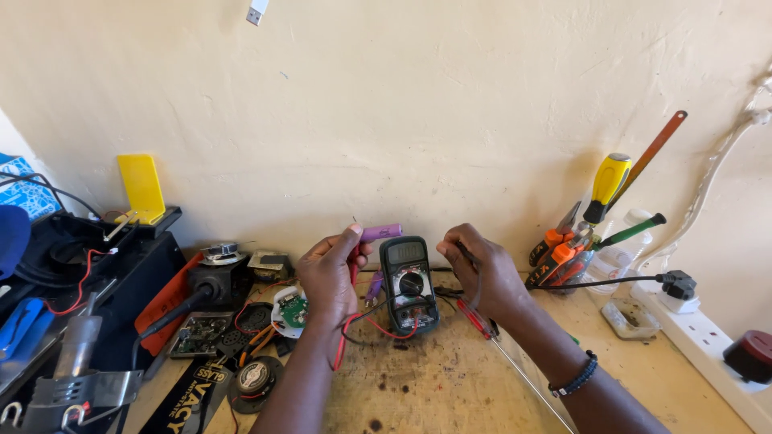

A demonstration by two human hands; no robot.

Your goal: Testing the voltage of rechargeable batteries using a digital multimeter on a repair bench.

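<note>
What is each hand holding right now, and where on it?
Left hand pinches a purple cylindrical cell at its left end, with a red probe. Right hand grips a thin black probe lead; exact spot unclear.

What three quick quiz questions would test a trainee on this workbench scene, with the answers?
1. True or false: the left hand holds a purple cylindrical cell.
2. What stands between the two hands? A) multimeter B) speaker C) kettle
3. Which hand wears a dark bracelet?

Key: 1 true. 2 A. 3 The right hand, which pinches a black probe lead.
</note>
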